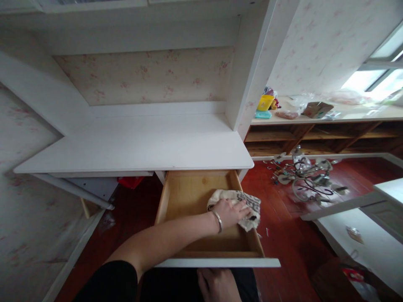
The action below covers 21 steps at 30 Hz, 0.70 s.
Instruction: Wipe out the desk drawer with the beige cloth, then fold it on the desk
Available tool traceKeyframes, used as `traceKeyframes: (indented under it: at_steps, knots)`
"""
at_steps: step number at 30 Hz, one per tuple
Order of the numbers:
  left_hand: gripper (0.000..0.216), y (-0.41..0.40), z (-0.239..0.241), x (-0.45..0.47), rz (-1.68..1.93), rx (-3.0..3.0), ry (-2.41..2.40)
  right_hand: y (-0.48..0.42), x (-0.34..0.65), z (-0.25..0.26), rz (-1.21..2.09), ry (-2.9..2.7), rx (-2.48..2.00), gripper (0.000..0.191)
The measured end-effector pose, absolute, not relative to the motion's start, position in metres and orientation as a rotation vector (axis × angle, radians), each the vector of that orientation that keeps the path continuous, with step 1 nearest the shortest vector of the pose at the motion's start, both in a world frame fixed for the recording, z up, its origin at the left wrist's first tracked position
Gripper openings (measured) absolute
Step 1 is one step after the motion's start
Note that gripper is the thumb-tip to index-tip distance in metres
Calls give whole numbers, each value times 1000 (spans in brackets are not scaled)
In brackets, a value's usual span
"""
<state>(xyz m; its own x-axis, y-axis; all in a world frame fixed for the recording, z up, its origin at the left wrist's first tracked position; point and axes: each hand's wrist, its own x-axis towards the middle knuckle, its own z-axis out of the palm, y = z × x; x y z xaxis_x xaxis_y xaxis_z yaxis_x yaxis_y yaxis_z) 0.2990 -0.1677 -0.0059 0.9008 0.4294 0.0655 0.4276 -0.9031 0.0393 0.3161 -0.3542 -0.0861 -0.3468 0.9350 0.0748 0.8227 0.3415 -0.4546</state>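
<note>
My left hand [229,213], with a silver bracelet at the wrist, reaches across a pulled-out wooden drawer [184,197]. Its fingers press and grip a cream cloth [220,195] with a dark pattern. The cloth is bunched over the drawer's right side wall, partly inside and partly hanging outside. Below the drawer's white front [220,263], close to my lap, is my right hand [218,286]. Its back and thumb show, but the fingertips are hidden, so its grip cannot be made out.
Above the drawer is a white desk [151,147] with an overhead shelf. On the red floor at right lies a chandelier [310,176]. A low wooden shelf unit [330,133] holds a yellow container [265,102] and plastic bags. White furniture [355,235] stands at the right edge.
</note>
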Motion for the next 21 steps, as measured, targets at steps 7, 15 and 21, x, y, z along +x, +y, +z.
traceKeyframes:
  at_steps: [7, 15, 21]
  knots:
    - [52, -95, -9, 309, 51, 3022, 1070, -354, 317, -89, 480, -2277, -1578, 19]
    - [49, -72, 7, 307, 71, 2918, 1295, -353, 319, -94, 421, -2316, -1534, 16]
    - [51, -136, 42, 307, 234, 2897, 1066, -351, 320, -106, 421, -2320, -1527, 16]
